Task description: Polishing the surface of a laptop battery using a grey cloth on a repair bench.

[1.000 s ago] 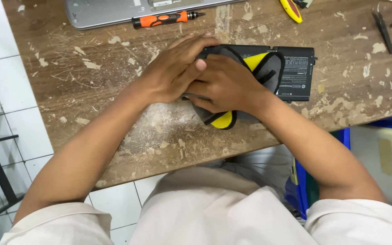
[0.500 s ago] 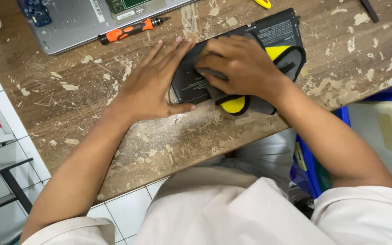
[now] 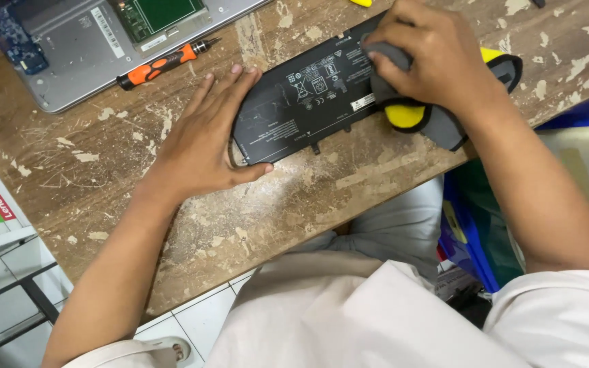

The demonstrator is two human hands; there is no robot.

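At the far left an opened laptop (image 3: 83, 48) lies on the worn wooden table (image 3: 294, 204), its circuit boards showing, and just near of it rests an orange and black screwdriver (image 3: 161, 65). To the right of that the left hand (image 3: 202, 146) lies flat on the wood with fingers spread, its fingertips and thumb touching the left end of a flat black battery pack (image 3: 301, 102). The battery lies in the middle of the table, tilted so its right end points farther away. On that right end the right hand (image 3: 427, 58) presses down, fingers curled and bunched around a grey and yellow cloth (image 3: 431, 116) that spreads out beneath the hand towards the near right.
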